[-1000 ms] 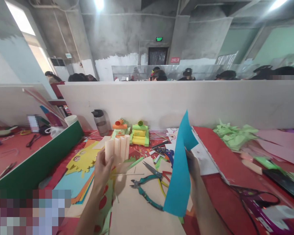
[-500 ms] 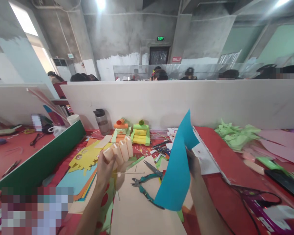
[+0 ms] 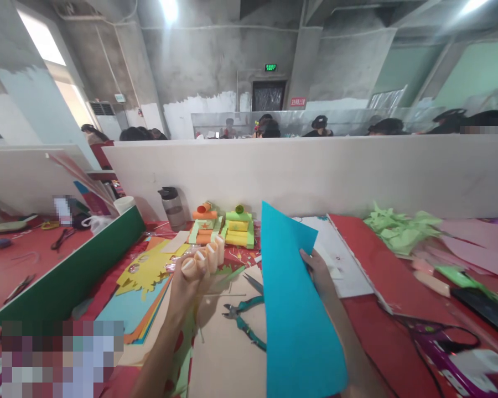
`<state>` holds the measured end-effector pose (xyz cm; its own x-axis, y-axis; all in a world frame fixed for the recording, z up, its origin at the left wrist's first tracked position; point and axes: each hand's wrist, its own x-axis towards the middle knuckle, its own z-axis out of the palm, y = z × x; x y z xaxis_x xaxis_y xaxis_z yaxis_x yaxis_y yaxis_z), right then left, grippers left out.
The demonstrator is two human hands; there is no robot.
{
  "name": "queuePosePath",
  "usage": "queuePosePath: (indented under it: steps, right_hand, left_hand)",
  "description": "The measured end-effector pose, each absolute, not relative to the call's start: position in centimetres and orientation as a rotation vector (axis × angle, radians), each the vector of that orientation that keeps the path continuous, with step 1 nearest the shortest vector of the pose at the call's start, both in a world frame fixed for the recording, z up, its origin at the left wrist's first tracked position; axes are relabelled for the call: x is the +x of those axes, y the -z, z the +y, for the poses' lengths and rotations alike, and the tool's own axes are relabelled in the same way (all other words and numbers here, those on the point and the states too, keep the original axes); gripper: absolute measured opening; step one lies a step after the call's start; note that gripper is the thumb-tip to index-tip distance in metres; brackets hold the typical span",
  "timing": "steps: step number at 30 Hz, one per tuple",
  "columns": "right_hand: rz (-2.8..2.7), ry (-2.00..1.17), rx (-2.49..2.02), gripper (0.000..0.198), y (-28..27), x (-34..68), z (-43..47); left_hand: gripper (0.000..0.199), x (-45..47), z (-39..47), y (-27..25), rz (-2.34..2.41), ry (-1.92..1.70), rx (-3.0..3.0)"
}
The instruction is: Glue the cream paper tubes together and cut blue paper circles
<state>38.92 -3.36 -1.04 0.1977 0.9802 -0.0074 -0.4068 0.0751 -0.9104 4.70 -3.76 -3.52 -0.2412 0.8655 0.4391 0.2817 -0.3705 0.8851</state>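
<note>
My left hand [image 3: 185, 284] is closed around a row of joined peach paper rolls [image 3: 205, 258], raised above the table with their open ends showing. On the other side, my right hand [image 3: 318, 271] grips the edge of a bent sheet of blue paper [image 3: 292, 298], thumb in front and the other fingers hidden behind it. Between the hands lie teal-handled cutting pliers [image 3: 243, 320] on a peach sheet [image 3: 228, 365]. Scissor blades [image 3: 253, 283] show beside them, with the handles covered by the blue sheet.
Two paper roll models, one orange [image 3: 205, 224] and one yellow-green [image 3: 238, 226], stand by a water bottle [image 3: 172, 207] at the white partition [image 3: 307, 171]. Colored sheets [image 3: 128, 309] and a green board [image 3: 74, 265] lie left. A red board [image 3: 365, 254] and crumpled green paper [image 3: 398, 226] are right.
The blue sheet has swung left and turned its broad face toward me, covering the scissor handles. My left hand has tilted the rolls so their ends face me more.
</note>
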Motion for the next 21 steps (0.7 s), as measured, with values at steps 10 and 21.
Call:
queuePosePath:
  steps: [10,21]
  right_hand:
    - [-0.893,-1.244,-1.046,0.043,0.6,37.8,-3.4]
    - [-0.957,-1.283,-1.024,0.041,-0.1,36.8,-3.9]
  left_hand:
    - [0.052,3.8,-2.9,4.6,1.458,-1.698,1.528]
    - [0.04,4.1,-3.0,4.3,1.427,-1.617,1.5]
